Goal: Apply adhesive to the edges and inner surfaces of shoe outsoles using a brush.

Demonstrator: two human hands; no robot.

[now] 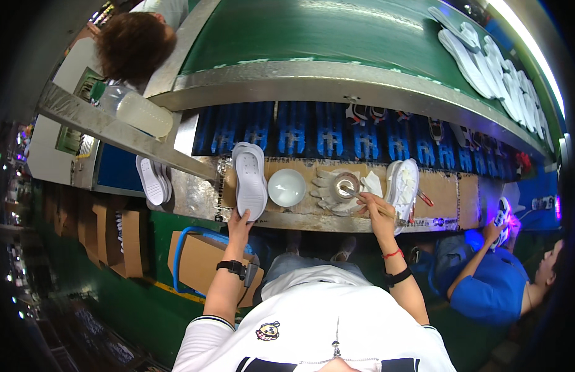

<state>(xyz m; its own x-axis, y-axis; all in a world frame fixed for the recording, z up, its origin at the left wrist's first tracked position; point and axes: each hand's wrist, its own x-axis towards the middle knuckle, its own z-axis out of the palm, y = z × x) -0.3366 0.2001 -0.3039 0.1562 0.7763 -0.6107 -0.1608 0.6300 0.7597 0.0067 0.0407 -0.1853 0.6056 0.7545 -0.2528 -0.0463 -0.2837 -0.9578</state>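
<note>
My left hand (240, 225) grips the near end of a white shoe sole (249, 177), which stretches away from me over the bench. In my right hand (378, 215) is a slim wooden-handled brush (354, 194), its tip reaching into a small round pot (347, 180). The pot sits on a pale work glove (325, 190). Between the sole and the glove stands a white bowl (287, 188) with a whitish inside. Just right of my right hand lie white soles (404, 185), the upper one holding crumpled white pieces.
Behind the bench runs a green conveyor belt (300, 34) with rows of white soles (486, 68) at right. More soles (153, 180) rest at left, below a large bottle (135, 110). A red-handled tool (426, 198) lies at right. Co-workers sit far left and right; boxes (207, 266) stand below.
</note>
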